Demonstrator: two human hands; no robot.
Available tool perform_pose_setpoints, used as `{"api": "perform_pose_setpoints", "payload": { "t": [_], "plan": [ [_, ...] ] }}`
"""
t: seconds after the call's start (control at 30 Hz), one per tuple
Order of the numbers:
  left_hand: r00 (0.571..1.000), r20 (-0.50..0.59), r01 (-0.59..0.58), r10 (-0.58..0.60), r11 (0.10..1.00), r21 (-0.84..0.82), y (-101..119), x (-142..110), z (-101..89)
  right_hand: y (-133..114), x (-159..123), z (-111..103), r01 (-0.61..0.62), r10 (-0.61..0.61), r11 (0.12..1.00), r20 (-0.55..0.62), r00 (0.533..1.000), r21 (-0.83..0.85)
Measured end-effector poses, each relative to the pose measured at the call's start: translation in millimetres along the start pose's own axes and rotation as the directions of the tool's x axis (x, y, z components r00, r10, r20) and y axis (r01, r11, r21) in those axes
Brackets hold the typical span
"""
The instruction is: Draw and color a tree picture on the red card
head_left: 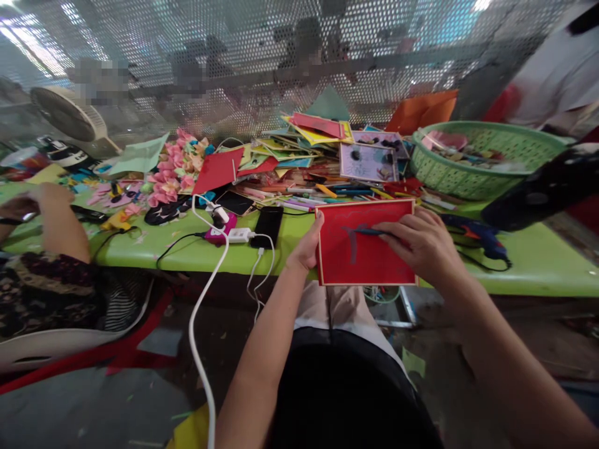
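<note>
A red rectangular board [339, 259] with a pale thin frame is held tilted at the table's front edge, above my lap. My left hand [306, 244] grips its left edge, thumb on the front and fingers partly hidden behind. A dark blue pen-like stick [369, 231] is pinched in my right hand [418, 240], its tip against or very near the board's red face. Bluish strokes, one running down, mark the board beside the tip. Whether the right hand's heel rests on the board's right side I cannot tell.
Behind the board lie loose coloured pens [306, 187] and stacked cards [299, 146]. A green basket [449, 165] and a glue gun [482, 237] are on the right. A magenta power strip [218, 232], white cable [201, 349] and black phone [266, 226] lie left; a co-worker's arm [63, 224] is farther left.
</note>
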State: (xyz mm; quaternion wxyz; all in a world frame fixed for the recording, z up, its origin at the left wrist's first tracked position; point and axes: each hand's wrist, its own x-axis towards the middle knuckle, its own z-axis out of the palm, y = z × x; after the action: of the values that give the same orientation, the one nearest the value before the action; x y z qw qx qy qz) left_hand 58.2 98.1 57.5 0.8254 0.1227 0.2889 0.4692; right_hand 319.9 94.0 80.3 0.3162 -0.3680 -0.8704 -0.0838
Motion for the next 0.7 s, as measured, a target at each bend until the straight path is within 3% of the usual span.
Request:
{"api": "perform_pose_setpoints", "payload": {
  "t": [0.7],
  "plan": [
    [0.999,0.043,-0.026,0.025,0.999,0.023,-0.4,9.7,-13.3,0.9,-2.4,-1.3,-0.014,0.014,1.0,0.006,1.0,0.013]
  ]
}}
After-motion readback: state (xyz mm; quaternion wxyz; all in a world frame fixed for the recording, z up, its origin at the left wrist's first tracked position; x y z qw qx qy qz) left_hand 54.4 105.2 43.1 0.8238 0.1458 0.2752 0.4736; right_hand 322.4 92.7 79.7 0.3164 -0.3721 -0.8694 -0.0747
